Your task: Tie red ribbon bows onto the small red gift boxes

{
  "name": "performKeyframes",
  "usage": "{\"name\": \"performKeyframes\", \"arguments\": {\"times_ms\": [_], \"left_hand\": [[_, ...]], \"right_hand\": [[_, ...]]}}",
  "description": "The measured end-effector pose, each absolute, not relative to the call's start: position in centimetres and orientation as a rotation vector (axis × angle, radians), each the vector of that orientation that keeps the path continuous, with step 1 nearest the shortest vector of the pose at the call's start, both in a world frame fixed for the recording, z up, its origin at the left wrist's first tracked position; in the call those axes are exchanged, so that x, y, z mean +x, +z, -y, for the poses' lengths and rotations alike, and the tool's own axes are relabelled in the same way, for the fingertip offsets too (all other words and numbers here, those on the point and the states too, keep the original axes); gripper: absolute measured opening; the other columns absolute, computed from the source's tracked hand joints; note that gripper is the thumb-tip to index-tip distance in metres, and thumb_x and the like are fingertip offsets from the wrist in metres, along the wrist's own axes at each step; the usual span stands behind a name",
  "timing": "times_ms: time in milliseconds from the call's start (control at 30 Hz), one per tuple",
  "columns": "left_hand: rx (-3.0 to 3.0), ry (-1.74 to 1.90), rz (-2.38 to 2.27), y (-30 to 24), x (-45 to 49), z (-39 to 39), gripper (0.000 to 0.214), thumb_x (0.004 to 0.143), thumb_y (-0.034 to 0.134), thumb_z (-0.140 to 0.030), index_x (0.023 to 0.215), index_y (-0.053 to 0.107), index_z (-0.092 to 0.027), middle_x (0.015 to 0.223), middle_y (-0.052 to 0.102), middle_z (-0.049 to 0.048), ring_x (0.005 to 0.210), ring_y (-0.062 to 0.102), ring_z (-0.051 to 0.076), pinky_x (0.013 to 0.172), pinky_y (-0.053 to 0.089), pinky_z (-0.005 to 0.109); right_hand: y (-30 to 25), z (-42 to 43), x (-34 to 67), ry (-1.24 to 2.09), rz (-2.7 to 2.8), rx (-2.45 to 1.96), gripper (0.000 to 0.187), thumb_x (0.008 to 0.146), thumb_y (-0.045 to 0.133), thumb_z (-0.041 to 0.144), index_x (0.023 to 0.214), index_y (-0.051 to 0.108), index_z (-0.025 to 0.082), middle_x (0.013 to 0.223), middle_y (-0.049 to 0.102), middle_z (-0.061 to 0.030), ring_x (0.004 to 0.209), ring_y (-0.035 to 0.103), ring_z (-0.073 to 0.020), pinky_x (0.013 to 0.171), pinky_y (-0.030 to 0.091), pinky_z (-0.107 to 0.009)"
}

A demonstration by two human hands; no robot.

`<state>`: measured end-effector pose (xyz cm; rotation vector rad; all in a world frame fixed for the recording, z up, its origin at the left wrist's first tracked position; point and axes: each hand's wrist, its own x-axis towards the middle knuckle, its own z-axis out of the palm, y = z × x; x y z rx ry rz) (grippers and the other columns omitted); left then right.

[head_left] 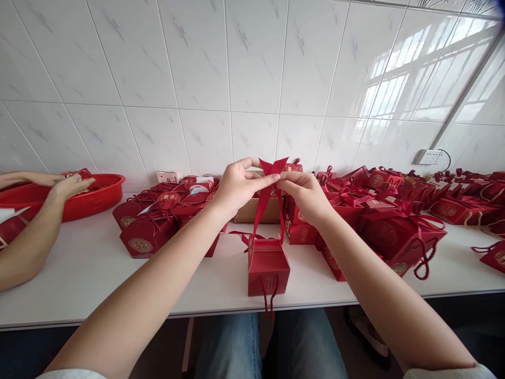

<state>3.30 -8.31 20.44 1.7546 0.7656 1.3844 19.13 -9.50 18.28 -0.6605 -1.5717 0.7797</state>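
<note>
Red, at frame centre: pinching ribbon (271, 167) with left hand (241, 184) and right hand (305, 192), seemingly to keep it taut above box (269, 266).

Left hand (239, 183) and right hand (303, 190) pinch red ribbon (262, 206) above small red box (268, 262) on white surface (221, 287). Left of box: red basin (107, 197). Right of box: massed red boxes (389, 239).

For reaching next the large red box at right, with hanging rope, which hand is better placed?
Probably the right hand: it is nearer to the large red box than the left hand, though both hold the ribbon.
</note>
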Motion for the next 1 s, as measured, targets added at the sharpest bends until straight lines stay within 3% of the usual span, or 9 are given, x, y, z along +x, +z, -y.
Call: {"name": "performKeyframes", "arguments": {"times_ms": [200, 300, 467, 667, 800, 900, 1000], "left_hand": [[1.790, 1.421, -0.699, 20.4, 3.5, 8.4, 0.027, 0.058, 0.083, -0.037, 0.069, 0.072, -0.014, 0.069, 0.071, 0.0049, 0.065, 0.064, 0.017, 0.061, 0.049, 0.027], [1.857, 1.435, -0.731, 20.3, 3.4, 8.3, 0.025, 0.059, 0.082, -0.036, 0.067, 0.072, -0.014, 0.068, 0.071, 0.0041, 0.067, 0.064, 0.017, 0.062, 0.048, 0.027], [1.931, 1.420, -0.820, 20.1, 3.3, 8.5, 0.028, 0.060, 0.080, -0.040, 0.067, 0.072, -0.014, 0.070, 0.072, 0.0047, 0.069, 0.065, 0.018, 0.065, 0.049, 0.028], [1.921, 1.375, -0.861, 20.0, 3.2, 8.7, 0.029, 0.060, 0.081, -0.038, 0.073, 0.070, -0.015, 0.075, 0.072, 0.0052, 0.079, 0.066, 0.021, 0.074, 0.049, 0.031], [1.882, 1.138, -0.855, 19.7, 2.7, 8.2, 0.025, 0.068, 0.074, -0.035, 0.085, 0.070, -0.017, 0.087, 0.072, 0.0051, 0.089, 0.064, 0.020, 0.086, 0.045, 0.035], [1.855, 0.983, -0.848, 19.4, 2.4, 7.8, 0.015, 0.074, 0.064, -0.030, 0.078, 0.070, -0.017, 0.081, 0.071, 0.0033, 0.087, 0.062, 0.019, 0.088, 0.042, 0.035], [1.786, 0.960, -0.823, 19.1, 2.2, 7.5, 0.018, 0.075, 0.054, -0.027, 0.065, 0.066, -0.017, 0.071, 0.066, 0.0014, 0.079, 0.060, 0.018, 0.081, 0.042, 0.033]], "right_hand": [[17.8, 9.3, 19.2, 0.846, 1.509, -0.560, 0.019, 0.080, 0.062, 0.037, 0.081, 0.071, 0.020, 0.073, 0.063, 0.0011, 0.075, 0.057, -0.0129, 0.071, 0.045, -0.026], [17.8, 9.4, 19.0, 0.857, 1.514, -0.460, 0.013, 0.078, 0.067, 0.033, 0.086, 0.070, 0.023, 0.075, 0.063, 0.0027, 0.076, 0.058, -0.0113, 0.073, 0.046, -0.024], [17.6, 9.3, 19.2, 0.913, 1.498, -0.397, 0.014, 0.079, 0.067, 0.028, 0.067, 0.069, 0.021, 0.065, 0.058, 0.0038, 0.069, 0.055, -0.0091, 0.072, 0.045, -0.023], [17.4, 9.1, 19.7, 0.979, 1.452, -0.438, 0.015, 0.078, 0.069, 0.029, 0.067, 0.069, 0.020, 0.069, 0.062, 0.0025, 0.072, 0.056, -0.0096, 0.071, 0.045, -0.023], [17.4, 9.0, 19.9, 0.982, 1.458, -0.461, 0.018, 0.078, 0.068, 0.032, 0.066, 0.067, 0.019, 0.066, 0.061, 0.0022, 0.069, 0.057, -0.0108, 0.071, 0.046, -0.025], [17.4, 9.2, 20.4, 0.876, 1.585, -0.459, 0.016, 0.081, 0.064, 0.031, 0.070, 0.068, 0.020, 0.069, 0.064, 0.0010, 0.072, 0.059, -0.0128, 0.074, 0.046, -0.028], [17.2, 9.5, 21.0, 0.539, 1.814, -0.500, 0.014, 0.082, 0.060, 0.026, 0.074, 0.069, 0.019, 0.078, 0.066, -0.0022, 0.076, 0.059, -0.0154, 0.073, 0.045, -0.031]]}}
